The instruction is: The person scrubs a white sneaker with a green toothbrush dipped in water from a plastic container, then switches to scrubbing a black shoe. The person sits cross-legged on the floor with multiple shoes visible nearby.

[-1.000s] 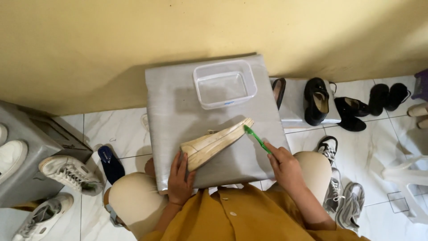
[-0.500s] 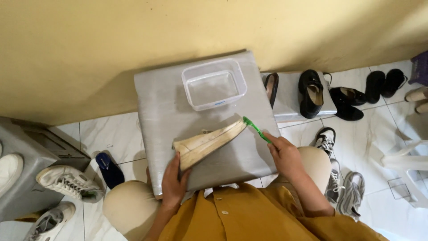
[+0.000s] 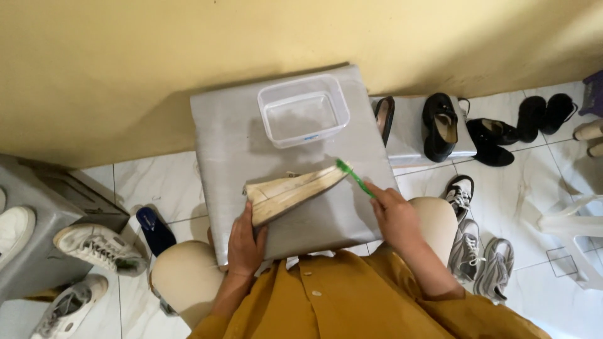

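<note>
Gripping cream shoe (image 3: pixel 294 191) heel: left hand (image 3: pixel 245 242) | right hand (image 3: pixel 396 213) clasping green toothbrush (image 3: pixel 353 176), bristles at toe

Shoe (image 3: pixel 294 193) lies on its side on the surface (image 3: pixel 229 147), heel toward the left hand (image 3: pixel 245 245), toe meeting the toothbrush (image 3: pixel 353 177) in the right hand (image 3: pixel 397 216). Tub (image 3: pixel 303 110) sits behind it, near the wall. Sneakers (image 3: pixel 99 248) on the floor left, more shoes (image 3: pixel 440 125) right.
</note>
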